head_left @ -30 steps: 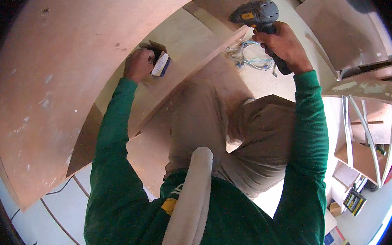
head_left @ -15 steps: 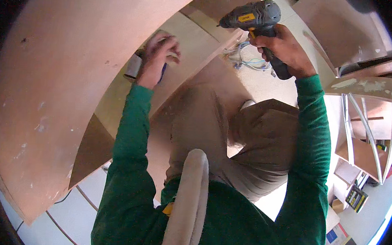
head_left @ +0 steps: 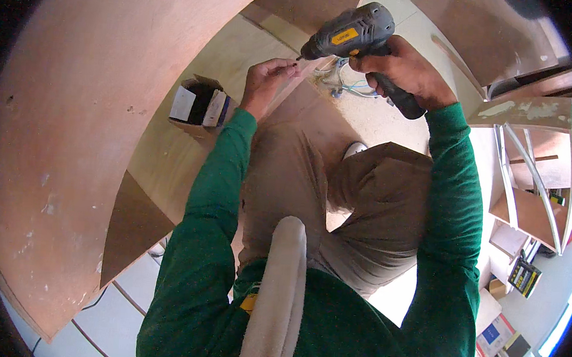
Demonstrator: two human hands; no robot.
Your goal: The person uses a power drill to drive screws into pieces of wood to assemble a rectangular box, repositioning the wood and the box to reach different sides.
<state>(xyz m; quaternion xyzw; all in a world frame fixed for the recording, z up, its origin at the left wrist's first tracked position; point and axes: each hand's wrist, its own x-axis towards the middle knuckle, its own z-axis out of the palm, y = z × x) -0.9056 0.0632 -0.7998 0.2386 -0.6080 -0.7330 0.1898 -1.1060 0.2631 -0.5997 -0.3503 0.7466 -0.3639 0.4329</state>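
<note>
My right hand (head_left: 407,74) is wrapped round the handle of a dark grey cordless drill (head_left: 350,35) with a yellow label, its nose pointing left. My left hand (head_left: 271,81) is closed in a pinch right at the tip of the drill. Between its fingertips is a small dark screw (head_left: 298,62), mostly hidden by the fingers. Just left of that hand, an opened cardboard box (head_left: 202,104) with dark contents sits on the pale wooden panel (head_left: 231,56), its flaps raised.
A large curved plywood sheet (head_left: 88,101) rises along my left. Loose cables (head_left: 351,84) lie on the floor ahead. At the right stand a wooden frame piece (head_left: 532,118) with white strips and some boxes (head_left: 496,335). A pale cloth strip (head_left: 275,296) hangs before my chest.
My left hand has come out of the cardboard box and moved right to the drill tip, fingers pinched. The drill has shifted slightly left and tilted nose-down.
</note>
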